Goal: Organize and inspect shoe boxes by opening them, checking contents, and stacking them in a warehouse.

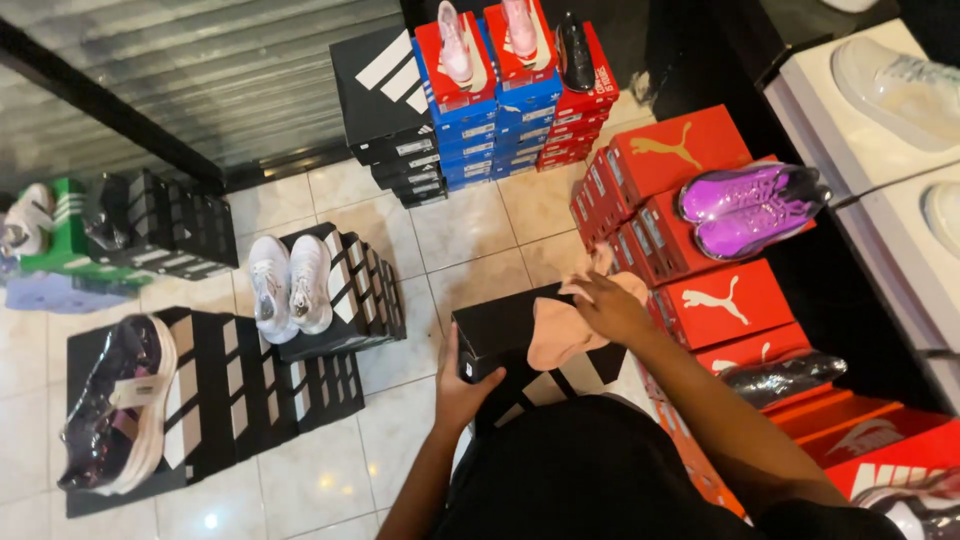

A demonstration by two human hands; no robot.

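L hand (462, 385): fingers wrapped round the near left corner of a black shoebox (500, 335), thumb on the side, gripping it steady.
R hand (612, 305): pressed down on a peach cloth (562, 330), fingers bunched on it; cloth lies on the box lid, one end trailing up twd the red boxes.
Black shoebox: in front of the person, at lap height, above the tiled floor (470, 240), just beside the red stack on the R. White stripes on its front.
Red shoeboxes (690, 150): stacked in steps along the R side; pair of purple shoes (750, 205) on top, a dark glossy shoe (785, 375) lower down.
Far stack: blue boxes (470, 130) w/ pink shoes (455, 45) on top, one black shoe (573, 50) on the red pile next to them, black boxes (395, 110) to the L.
Floor L: black striped boxes (350, 290) carrying white sneakers (290, 285); nearer stack (220, 390) has a dark sparkly shoe (115, 400) w/ white sole.
Far L: green box (65, 235) w/ a white shoe.
R edge: white shelf (850, 130) w/ pale sneakers (900, 90).
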